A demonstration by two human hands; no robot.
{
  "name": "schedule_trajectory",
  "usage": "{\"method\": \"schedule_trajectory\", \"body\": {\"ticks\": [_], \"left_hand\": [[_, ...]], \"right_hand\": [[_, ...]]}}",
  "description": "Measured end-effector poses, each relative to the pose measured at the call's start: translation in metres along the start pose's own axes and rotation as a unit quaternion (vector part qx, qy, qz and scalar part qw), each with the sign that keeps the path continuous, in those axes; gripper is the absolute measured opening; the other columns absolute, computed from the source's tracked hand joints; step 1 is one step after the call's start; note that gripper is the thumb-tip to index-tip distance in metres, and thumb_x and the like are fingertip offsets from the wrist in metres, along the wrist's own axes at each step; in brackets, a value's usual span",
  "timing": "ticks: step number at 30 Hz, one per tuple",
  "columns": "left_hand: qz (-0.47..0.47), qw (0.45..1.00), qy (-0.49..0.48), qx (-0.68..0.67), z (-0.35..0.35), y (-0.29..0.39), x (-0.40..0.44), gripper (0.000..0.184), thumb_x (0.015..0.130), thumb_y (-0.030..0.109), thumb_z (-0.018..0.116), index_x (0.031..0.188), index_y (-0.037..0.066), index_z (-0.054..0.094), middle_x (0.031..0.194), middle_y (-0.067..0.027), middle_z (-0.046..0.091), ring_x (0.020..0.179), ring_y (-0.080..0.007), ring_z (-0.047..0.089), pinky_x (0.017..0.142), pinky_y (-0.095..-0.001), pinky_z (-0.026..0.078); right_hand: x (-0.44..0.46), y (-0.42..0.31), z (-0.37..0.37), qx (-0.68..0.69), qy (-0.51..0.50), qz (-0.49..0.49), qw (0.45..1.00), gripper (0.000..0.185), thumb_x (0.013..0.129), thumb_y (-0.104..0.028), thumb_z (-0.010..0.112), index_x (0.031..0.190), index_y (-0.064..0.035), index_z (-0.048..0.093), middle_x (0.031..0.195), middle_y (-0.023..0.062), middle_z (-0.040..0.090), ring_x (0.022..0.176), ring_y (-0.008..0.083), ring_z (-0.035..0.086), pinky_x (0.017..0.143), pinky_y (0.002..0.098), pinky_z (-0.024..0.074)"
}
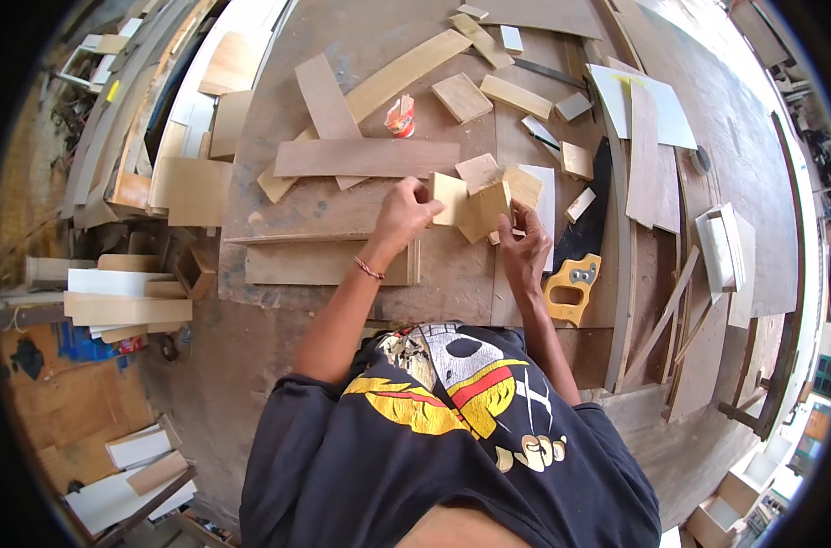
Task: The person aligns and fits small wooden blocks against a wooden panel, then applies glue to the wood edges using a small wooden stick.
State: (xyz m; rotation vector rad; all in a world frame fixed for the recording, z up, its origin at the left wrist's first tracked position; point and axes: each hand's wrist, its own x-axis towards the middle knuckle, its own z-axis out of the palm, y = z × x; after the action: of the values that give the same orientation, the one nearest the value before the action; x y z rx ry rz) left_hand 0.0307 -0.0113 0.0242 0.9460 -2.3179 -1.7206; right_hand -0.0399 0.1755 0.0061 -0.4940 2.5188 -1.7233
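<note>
Above the workbench, my left hand pinches the left edge of a small pale wooden block. My right hand grips another square wooden piece by its right side. The two pieces are held close together; whether they touch is unclear. Other small wood offcuts lie just behind them. Right of my right hand is a handsaw with a yellow handle, its dark blade pointing away from me.
A long brown board lies across other strips beyond my left hand. Near it stands a small red and white cup. A long wooden piece lies at the bench's front left. Stacked boards are at far left.
</note>
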Motion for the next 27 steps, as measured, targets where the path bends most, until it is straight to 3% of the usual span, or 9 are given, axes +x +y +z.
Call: {"method": "schedule_trajectory", "body": {"ticks": [3,5,7,8,12,14,15,18,27], "left_hand": [[0.039,0.999,0.001,0.023,0.023,0.001,-0.014,0.027,0.071,0.014,0.069,0.082,-0.007,0.056,0.072,-0.0116,0.062,0.066,-0.0171,0.06,0.06,-0.0308,0.05],[0.057,0.988,-0.011,-0.143,0.034,-0.005,-0.017,0.029,0.074,0.014,0.068,0.09,-0.007,0.054,0.079,-0.0113,0.063,0.071,-0.0146,0.06,0.063,-0.029,0.05],[0.03,0.982,-0.053,-0.177,0.031,0.008,-0.03,0.03,0.079,0.011,0.065,0.099,-0.006,0.05,0.087,-0.01,0.062,0.077,-0.0115,0.059,0.066,-0.0262,0.05],[0.025,0.973,-0.069,-0.219,0.031,0.009,-0.034,0.029,0.081,0.009,0.063,0.101,-0.006,0.049,0.089,-0.0095,0.061,0.079,-0.0107,0.059,0.066,-0.0253,0.05],[0.005,0.941,-0.114,-0.317,0.03,0.003,-0.044,0.028,0.085,0.009,0.062,0.105,-0.004,0.047,0.095,-0.0086,0.06,0.085,-0.0105,0.059,0.07,-0.0251,0.052],[-0.01,0.923,-0.133,-0.361,0.031,0.002,-0.05,0.028,0.085,0.01,0.063,0.104,-0.003,0.047,0.096,-0.0084,0.06,0.086,-0.0111,0.059,0.072,-0.0257,0.053],[-0.002,0.922,-0.152,-0.357,0.032,0.002,-0.054,0.029,0.085,0.011,0.064,0.106,-0.002,0.048,0.098,-0.0073,0.06,0.087,-0.0117,0.06,0.074,-0.0266,0.053],[0.004,0.905,-0.195,-0.379,0.033,-0.007,-0.059,0.031,0.084,0.012,0.065,0.108,0.002,0.049,0.1,-0.0054,0.06,0.089,-0.0124,0.06,0.076,-0.0284,0.054],[-0.006,0.893,-0.279,-0.352,0.013,0.009,-0.068,0.042,0.08,0.012,0.07,0.114,0.003,0.048,0.098,-0.0055,0.062,0.085,-0.011,0.061,0.072,-0.0272,0.054]], "right_hand": [[-0.008,-0.014,0.004,-0.031,0.0,-0.102,0.994,0.036,0.075,-0.007,0.069,0.11,-0.0025,0.061,0.088,0.0126,0.064,0.07,0.0196,0.063,0.058,0.0304,0.0517],[-0.015,-0.028,0.002,-0.042,-0.011,-0.117,0.992,0.04,0.072,-0.008,0.071,0.11,-0.0048,0.06,0.091,0.013,0.06,0.075,0.0234,0.062,0.063,0.0334,0.0514],[-0.02,-0.032,-0.002,-0.098,-0.026,-0.213,0.972,0.043,0.07,-0.008,0.072,0.111,-0.0052,0.06,0.094,0.0134,0.059,0.081,0.0256,0.06,0.07,0.035,0.0499],[-0.022,-0.032,-0.006,-0.093,-0.045,-0.205,0.973,0.048,0.067,-0.01,0.073,0.113,-0.0062,0.059,0.097,0.0132,0.058,0.091,0.0281,0.057,0.076,0.0378,0.0474],[-0.025,-0.031,-0.022,-0.081,-0.108,-0.213,0.968,0.052,0.065,-0.011,0.076,0.114,-0.0108,0.059,0.105,0.0143,0.054,0.095,0.0295,0.055,0.079,0.0386,0.0471],[-0.026,-0.031,-0.028,-0.093,-0.115,-0.225,0.963,0.055,0.061,-0.009,0.079,0.112,-0.0156,0.06,0.124,0.0164,0.046,0.11,0.0336,0.05,0.088,0.0401,0.0455],[-0.026,-0.031,-0.032,-0.094,-0.116,-0.224,0.963,0.055,0.061,-0.009,0.079,0.112,-0.0156,0.06,0.124,0.0164,0.046,0.11,0.0336,0.05,0.088,0.0401,0.0455],[-0.025,-0.026,-0.044,-0.039,-0.206,-0.149,0.966,0.065,0.056,-0.004,0.08,0.115,-0.0155,0.055,0.142,0.0165,0.03,0.13,0.0356,0.032,0.102,0.043,0.0379],[-0.012,-0.053,-0.066,-0.069,-0.253,-0.247,0.933,0.091,0.054,-0.016,0.083,0.133,-0.0123,0.038,0.134,0.0131,0.041,0.125,0.0352,0.039,0.102,0.042,0.0386]]}}
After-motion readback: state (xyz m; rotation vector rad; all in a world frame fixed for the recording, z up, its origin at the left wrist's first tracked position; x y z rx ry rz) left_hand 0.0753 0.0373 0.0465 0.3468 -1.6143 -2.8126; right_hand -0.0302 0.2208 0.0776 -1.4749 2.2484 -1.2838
